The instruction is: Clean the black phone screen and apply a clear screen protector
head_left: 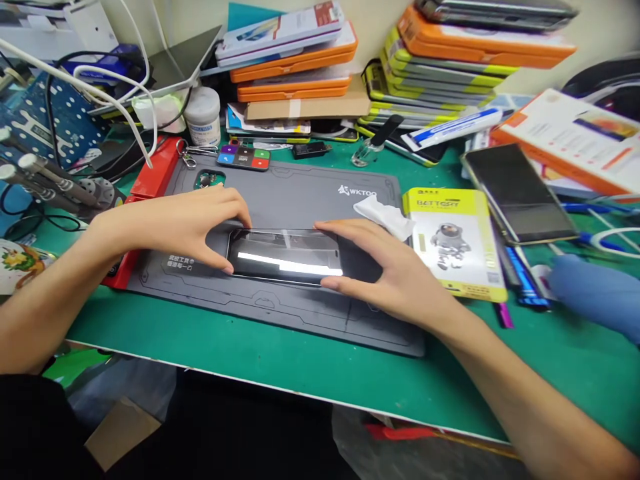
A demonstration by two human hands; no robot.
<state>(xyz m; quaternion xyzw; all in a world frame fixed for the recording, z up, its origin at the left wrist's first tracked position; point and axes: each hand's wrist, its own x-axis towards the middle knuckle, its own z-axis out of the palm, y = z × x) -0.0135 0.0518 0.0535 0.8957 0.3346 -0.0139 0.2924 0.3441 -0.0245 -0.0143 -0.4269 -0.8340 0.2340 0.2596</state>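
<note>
A smartphone (pixel 285 255) lies face up on a dark grey work mat (pixel 280 310), its glossy black screen reflecting a bright strip of light. Around its left end curves my left hand (pixel 195 223), thumb on the near corner and fingers at the far corner. My right hand (pixel 387 263) grips the right end the same way, thumb at the near edge and fingertips at the far edge. A crumpled white tissue (pixel 383 215) sits just beyond my right hand. Beside it is a yellow battery box (pixel 453 243) with an astronaut picture.
Stacked orange cases (pixel 293 70) and yellow-grey boxes (pixel 435 87) line the back. A white jar (pixel 203 115), a small glass bottle (pixel 364 153) and another phone (pixel 517 193) stand or lie about. White cables (pixel 100 77) hang at left; a blue object (pixel 595 290) is at right.
</note>
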